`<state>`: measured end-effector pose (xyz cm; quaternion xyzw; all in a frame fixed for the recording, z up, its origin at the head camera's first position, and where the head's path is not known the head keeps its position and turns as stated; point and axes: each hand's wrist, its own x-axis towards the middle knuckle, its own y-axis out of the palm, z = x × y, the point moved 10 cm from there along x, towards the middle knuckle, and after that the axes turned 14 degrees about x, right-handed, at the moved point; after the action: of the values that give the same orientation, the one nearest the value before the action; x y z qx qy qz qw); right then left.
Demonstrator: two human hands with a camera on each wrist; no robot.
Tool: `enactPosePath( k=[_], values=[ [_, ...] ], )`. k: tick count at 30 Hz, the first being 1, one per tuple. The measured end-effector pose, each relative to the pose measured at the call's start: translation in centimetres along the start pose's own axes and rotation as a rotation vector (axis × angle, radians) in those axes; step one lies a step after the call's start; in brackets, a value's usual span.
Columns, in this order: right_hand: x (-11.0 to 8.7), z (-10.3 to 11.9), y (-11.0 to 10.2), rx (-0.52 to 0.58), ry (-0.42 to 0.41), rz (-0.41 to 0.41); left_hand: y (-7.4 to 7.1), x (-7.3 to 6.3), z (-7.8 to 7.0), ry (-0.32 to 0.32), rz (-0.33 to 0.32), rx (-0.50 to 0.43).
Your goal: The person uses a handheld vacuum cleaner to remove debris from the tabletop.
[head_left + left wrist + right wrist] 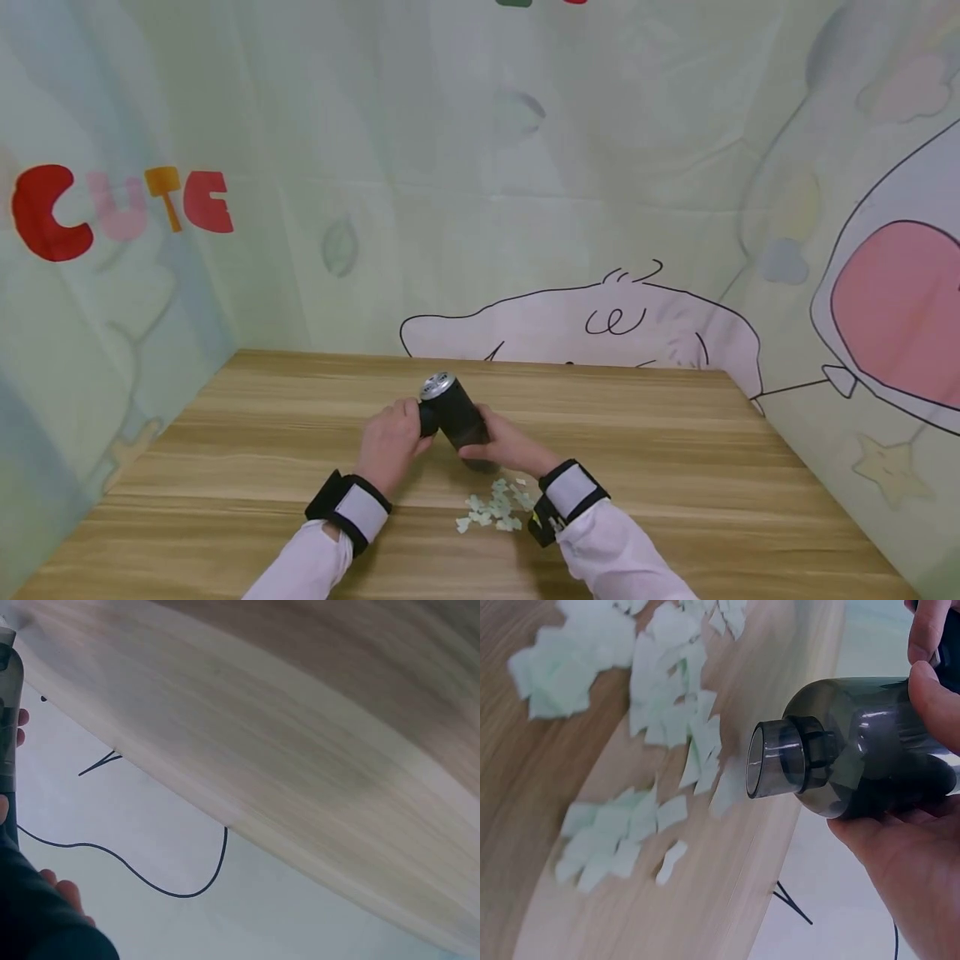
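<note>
Both hands hold a black handheld vacuum cleaner [456, 412] tilted above the table, its silver end up and to the left. My left hand [392, 440] grips the dark side handle. With thumb and fingers, my right hand [513, 444] clasps the smoky see-through dust cup [855, 735] at the lower end. A short clear nozzle [776, 759] sticks out of the cup in the right wrist view. Pale green paper scraps [495, 507] lie in a loose pile just nearer than the nozzle end. In the left wrist view, only part of the vacuum and some fingertips show.
The wood-grain table [637, 433] reaches back to a printed cloth backdrop [450, 208] with cartoon drawings and letters. More cloth stands along the left and right sides. Each wrist wears a black and white strap [573, 492].
</note>
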<state>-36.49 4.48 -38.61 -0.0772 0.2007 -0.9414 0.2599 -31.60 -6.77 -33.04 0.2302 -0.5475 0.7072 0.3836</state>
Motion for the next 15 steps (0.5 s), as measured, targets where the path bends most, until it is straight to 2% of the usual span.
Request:
enactPosePath(
  k=[10,15],
  values=[
    [-0.5,-0.4,-1.0,-0.003,0.011,-0.014,0.2,0.6,-1.1,0.012,0.03,-0.032],
    [-1.0,-0.3,-1.2,-0.005,0.02,-0.014,0.4,0.7,-1.5,0.018,0.077,-0.057]
  ],
)
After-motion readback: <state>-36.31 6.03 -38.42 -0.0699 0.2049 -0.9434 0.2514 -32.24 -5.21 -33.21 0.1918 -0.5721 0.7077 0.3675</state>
